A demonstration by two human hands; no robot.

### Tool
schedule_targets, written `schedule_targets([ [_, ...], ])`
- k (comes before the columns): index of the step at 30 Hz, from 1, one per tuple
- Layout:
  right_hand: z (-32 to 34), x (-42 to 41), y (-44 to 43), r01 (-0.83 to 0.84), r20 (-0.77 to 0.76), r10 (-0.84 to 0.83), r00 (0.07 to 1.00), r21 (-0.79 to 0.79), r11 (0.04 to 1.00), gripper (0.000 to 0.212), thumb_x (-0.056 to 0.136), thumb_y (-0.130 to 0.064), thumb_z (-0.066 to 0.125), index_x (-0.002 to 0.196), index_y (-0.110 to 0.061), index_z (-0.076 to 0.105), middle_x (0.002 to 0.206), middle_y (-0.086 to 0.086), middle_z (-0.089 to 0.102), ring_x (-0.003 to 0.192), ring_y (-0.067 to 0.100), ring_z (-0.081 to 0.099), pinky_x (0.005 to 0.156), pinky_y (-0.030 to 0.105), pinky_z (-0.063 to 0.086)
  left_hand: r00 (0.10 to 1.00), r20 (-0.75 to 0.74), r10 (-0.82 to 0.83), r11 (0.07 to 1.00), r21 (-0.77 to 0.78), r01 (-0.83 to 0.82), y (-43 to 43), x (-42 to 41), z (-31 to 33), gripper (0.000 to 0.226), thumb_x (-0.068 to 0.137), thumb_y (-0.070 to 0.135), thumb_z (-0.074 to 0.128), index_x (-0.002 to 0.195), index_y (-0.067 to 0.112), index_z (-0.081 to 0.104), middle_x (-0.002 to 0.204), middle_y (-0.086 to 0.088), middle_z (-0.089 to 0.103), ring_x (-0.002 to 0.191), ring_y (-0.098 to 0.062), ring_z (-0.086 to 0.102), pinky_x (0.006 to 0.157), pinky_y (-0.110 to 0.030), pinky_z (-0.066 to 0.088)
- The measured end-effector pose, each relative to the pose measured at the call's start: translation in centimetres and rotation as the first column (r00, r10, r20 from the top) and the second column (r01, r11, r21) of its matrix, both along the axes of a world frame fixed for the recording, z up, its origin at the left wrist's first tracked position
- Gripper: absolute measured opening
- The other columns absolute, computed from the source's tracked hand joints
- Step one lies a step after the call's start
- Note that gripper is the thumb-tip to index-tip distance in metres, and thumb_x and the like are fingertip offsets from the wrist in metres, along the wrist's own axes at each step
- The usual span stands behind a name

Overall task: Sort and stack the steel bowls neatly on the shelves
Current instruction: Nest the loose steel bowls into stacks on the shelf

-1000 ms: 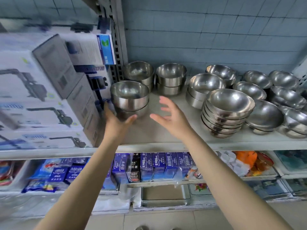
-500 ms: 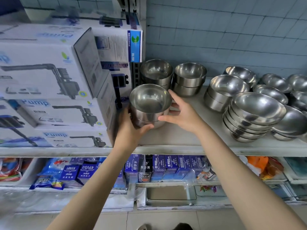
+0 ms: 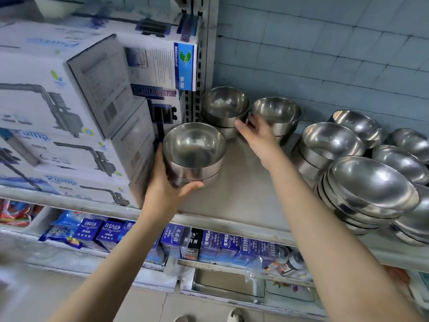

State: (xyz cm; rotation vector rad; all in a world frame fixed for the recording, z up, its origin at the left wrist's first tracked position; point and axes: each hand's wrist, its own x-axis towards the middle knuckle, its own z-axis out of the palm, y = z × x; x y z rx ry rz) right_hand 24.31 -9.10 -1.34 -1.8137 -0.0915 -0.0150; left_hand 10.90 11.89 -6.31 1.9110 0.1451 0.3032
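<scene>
Left hand (image 3: 167, 189): clasped around the near side of a short bowl stack (image 3: 193, 153), thumb under its front edge; whether the stack rests on the shelf (image 3: 243, 194) or is lifted just clear of it cannot be told.

Right hand (image 3: 258, 133): fingers spread and loose, gripping nothing, reaching between two rear stacks, fingertips touching the rear-left stack (image 3: 225, 108), palm against the rear-right stack (image 3: 277, 116).

Held stack: front left of the shelf, just beside the pump boxes (image 3: 69, 108).

Further right of the held stack: a straight-sided stack (image 3: 329, 142), then a tall pile of wide bowls (image 3: 371, 189) at the shelf's front edge, more wide bowls behind.

Below the shelf: blue packets (image 3: 209, 242) in a row.
</scene>
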Motion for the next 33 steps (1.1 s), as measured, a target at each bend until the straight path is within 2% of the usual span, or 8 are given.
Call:
schedule_targets([
  [5, -0.8, 1.7, 1.7, 0.05, 0.091, -0.043, 0.995, -0.076, 0.996, 0.089, 0.078, -0.043, 0.08, 0.15, -0.02, 0.033, 0.147, -0.001, 0.05, 0.133, 0.012, 0.046, 0.111, 0.03, 0.037, 0.997, -0.015, 0.072, 0.997, 0.019, -0.072, -0.2, -0.3, -0.3, 0.121, 0.059, 0.034, 0.093, 0.155, 0.033, 0.018, 0.143, 0.008, 0.051, 0.119, -0.014, 0.058, 0.091, -0.016, 0.046],
  [9, -1.8, 2.7, 2.8, 0.111, 0.154, -0.083, 0.985, -0.183, 0.977, 0.094, 0.066, -0.057, 0.081, 0.143, -0.017, 0.045, 0.139, 0.008, 0.048, 0.128, 0.025, 0.051, 0.111, 0.042, 0.041, 0.995, -0.025, 0.094, 0.995, -0.028, -0.094, 0.0, -0.8, -0.2, 0.125, 0.052, 0.046, 0.088, 0.155, 0.034, 0.019, 0.147, 0.006, 0.049, 0.123, -0.011, 0.057, 0.096, -0.019, 0.05],
  [11, -1.6, 2.8, 3.2, 0.114, 0.14, -0.093, 0.986, -0.153, 0.982, 0.091, 0.067, -0.047, 0.086, 0.141, -0.012, 0.047, 0.136, 0.009, 0.047, 0.127, 0.027, 0.051, 0.11, 0.043, 0.041, 0.996, -0.022, 0.083, 0.996, -0.038, -0.084, -0.1, -1.1, -0.1, 0.124, 0.053, 0.044, 0.089, 0.154, 0.037, 0.018, 0.148, 0.008, 0.048, 0.125, -0.009, 0.055, 0.099, -0.019, 0.049],
  [15, -1.2, 3.8, 3.3, 0.036, 0.039, -0.035, 0.999, -0.023, 0.999, 0.126, 0.068, -0.034, 0.09, 0.157, -0.012, 0.005, 0.162, 0.008, 0.025, 0.147, 0.019, 0.026, 0.118, 0.029, 0.023, 0.997, -0.02, 0.075, 0.997, -0.017, -0.075, -0.1, -1.2, 0.1, 0.119, 0.061, 0.034, 0.09, 0.154, 0.037, 0.017, 0.147, 0.009, 0.048, 0.122, -0.007, 0.056, 0.087, -0.002, 0.045],
  [18, -0.9, 4.6, 3.0, 0.039, 0.062, -0.035, 0.997, -0.061, 0.997, 0.12, 0.066, -0.034, 0.091, 0.157, -0.01, 0.017, 0.155, 0.005, 0.041, 0.142, 0.017, 0.037, 0.108, 0.019, 0.028, 0.997, -0.026, 0.066, 0.998, -0.022, -0.067, 0.0, -1.2, 0.2, 0.121, 0.059, 0.039, 0.089, 0.155, 0.039, 0.015, 0.144, 0.009, 0.051, 0.118, -0.004, 0.058, 0.087, -0.003, 0.045],
  [25, 2.0, 2.2, 2.5, 0.096, 0.116, -0.098, 0.988, 0.021, 0.995, 0.121, 0.048, -0.062, 0.09, 0.149, -0.018, 0.04, 0.142, -0.003, 0.056, 0.132, 0.014, 0.051, 0.11, 0.039, 0.043, 0.998, -0.05, 0.024, 1.0, 0.012, -0.024, 0.8, -1.0, 0.2, 0.124, 0.059, 0.039, 0.091, 0.156, 0.038, 0.014, 0.139, 0.012, 0.055, 0.109, 0.013, 0.056, 0.084, 0.001, 0.041],
  [27, 3.4, 0.4, 1.8, 0.079, 0.131, -0.093, 0.987, 0.104, 0.991, 0.128, 0.041, -0.065, 0.09, 0.149, -0.019, 0.04, 0.142, -0.004, 0.056, 0.13, 0.011, 0.053, 0.109, 0.037, 0.045, 0.998, -0.053, 0.018, 0.999, 0.03, -0.016, 0.9, -1.0, 0.3, 0.124, 0.059, 0.041, 0.091, 0.155, 0.04, 0.013, 0.139, 0.012, 0.054, 0.112, 0.007, 0.057, 0.089, -0.004, 0.042],
  [33, 5.1, -6.8, -0.4, -0.078, 0.154, 0.04, 0.987, 0.246, 0.966, 0.111, 0.058, -0.029, 0.09, 0.151, -0.009, 0.034, 0.139, -0.003, 0.057, 0.123, 0.0, 0.057, 0.102, 0.022, 0.047, 0.999, -0.034, -0.04, 0.998, 0.038, 0.042, 1.2, -1.1, 0.2, 0.125, 0.051, 0.057, 0.087, 0.152, 0.043, 0.017, 0.144, 0.014, 0.051, 0.129, -0.015, 0.052, 0.111, -0.039, 0.043],
])
